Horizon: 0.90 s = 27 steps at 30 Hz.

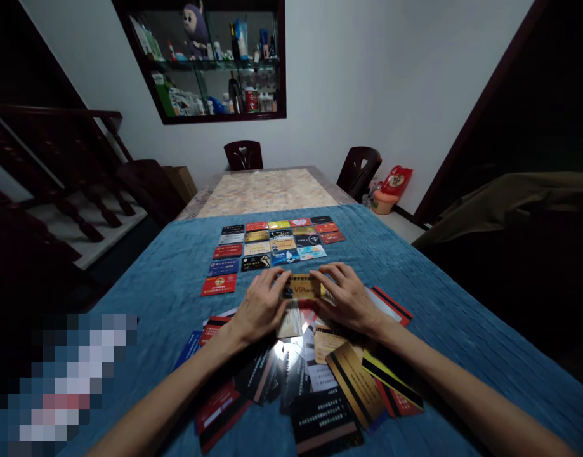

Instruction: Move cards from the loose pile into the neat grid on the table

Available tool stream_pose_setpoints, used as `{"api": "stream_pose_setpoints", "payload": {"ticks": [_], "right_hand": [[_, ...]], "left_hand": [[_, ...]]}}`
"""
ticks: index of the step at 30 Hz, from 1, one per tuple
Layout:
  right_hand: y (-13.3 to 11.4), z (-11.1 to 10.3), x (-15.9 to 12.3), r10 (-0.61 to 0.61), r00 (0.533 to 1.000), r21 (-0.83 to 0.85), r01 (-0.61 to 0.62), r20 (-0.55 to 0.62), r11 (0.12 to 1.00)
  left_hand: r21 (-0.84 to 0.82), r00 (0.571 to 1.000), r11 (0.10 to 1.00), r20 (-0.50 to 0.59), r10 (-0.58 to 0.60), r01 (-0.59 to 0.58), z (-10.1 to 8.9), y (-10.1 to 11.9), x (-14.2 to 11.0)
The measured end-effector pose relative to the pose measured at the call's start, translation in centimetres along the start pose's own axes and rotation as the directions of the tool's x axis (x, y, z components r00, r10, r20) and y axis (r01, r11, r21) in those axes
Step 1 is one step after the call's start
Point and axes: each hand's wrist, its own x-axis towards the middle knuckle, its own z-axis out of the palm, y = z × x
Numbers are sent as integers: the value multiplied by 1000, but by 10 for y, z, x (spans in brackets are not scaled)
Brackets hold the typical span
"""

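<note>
Between my two hands is a gold VIP card (pixel 301 287), its printed face towards me. My left hand (pixel 265 301) pinches its left edge with thumb and fingertips; my right hand (pixel 347 296) grips the right edge the same way. Just beyond lie rows of cards face up, among them a red card (pixel 219 284), a blue card (pixel 223 266) and a black card (pixel 255 262). Under my hands and forearms spreads a loose pile of cards, many with magnetic stripes showing, such as a gold card (pixel 356 384), a black card (pixel 325 422) and a yellow card (pixel 391 374).
A blue cloth (pixel 143 285) covers the near part of the table, with a patterned cover (pixel 272 187) farther off. Dark chairs (pixel 360 171) stand around it. Stair railings (pixel 48 158) are at left, and a wall cabinet (pixel 215 60) hangs at the back.
</note>
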Motion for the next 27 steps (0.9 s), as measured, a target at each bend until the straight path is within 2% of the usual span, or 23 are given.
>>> {"api": "stream_pose_setpoints", "payload": {"ticks": [6, 10, 17, 27], "right_hand": [[13, 1, 9, 0, 996, 105, -10, 89, 994], [26, 7, 21, -41, 989, 162, 17, 145, 987], [53, 32, 51, -60, 984, 244, 17, 170, 970], [83, 71, 86, 22, 963, 284, -101, 269, 953]], "left_hand": [[67, 999, 998, 28, 20, -22, -2, -7, 4], [81, 997, 997, 77, -22, 16, -6, -16, 12], [0, 984, 991, 119, -132, 133, -1, -49, 36], [-14, 964, 977, 165, -207, 212, 14, -98, 69]]}}
